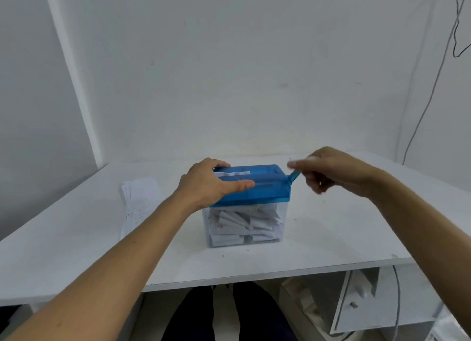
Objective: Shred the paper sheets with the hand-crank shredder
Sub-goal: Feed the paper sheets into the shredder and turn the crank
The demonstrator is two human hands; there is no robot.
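Clear bin [284, 214] packed with paper strips [242, 223] beneath blue lid [267, 190]; left hand [204, 185] clasps lid, right hand [339, 172] pinches crank [294, 175]; sheet [232, 173] in slot.

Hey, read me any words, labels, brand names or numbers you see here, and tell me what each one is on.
Nothing in this picture can be read.
On the stack of paper sheets: dark print, too blurred to read.
On the shreds: faint marks, unreadable.
On the blue shredder lid and the crank: no label or brand visible.
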